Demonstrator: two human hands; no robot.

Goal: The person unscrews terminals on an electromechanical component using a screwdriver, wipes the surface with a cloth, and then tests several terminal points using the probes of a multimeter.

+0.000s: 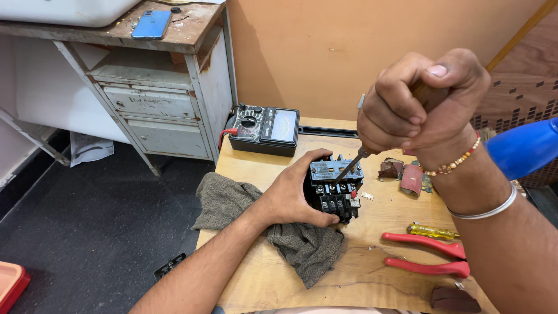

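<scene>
While the left hand (290, 195) wraps around the black boxy electrical switch block (334, 189), the right hand (421, 107) is closed in a tight fist around the handle of a thin metal screwdriver (349, 168). The switch block sits on the light wooden surface (372, 232), near the middle, partly on a grey rumpled cloth (302, 244). The left hand's fingers curl over the block's left side and hold it still.

The screwdriver slants down and to the left, from the fist high on the right to its tip on top of the block. So the block lies below and to the left of the right hand, and right inside the left hand. The left hand is the nearer one.

There is one switch block and one screwdriver in use. To the right lie one pair of red-handled pliers (427, 253) and one small yellow clear-handled screwdriver (433, 231). One black meter box with a dial (264, 129) sits at the back edge.
</scene>
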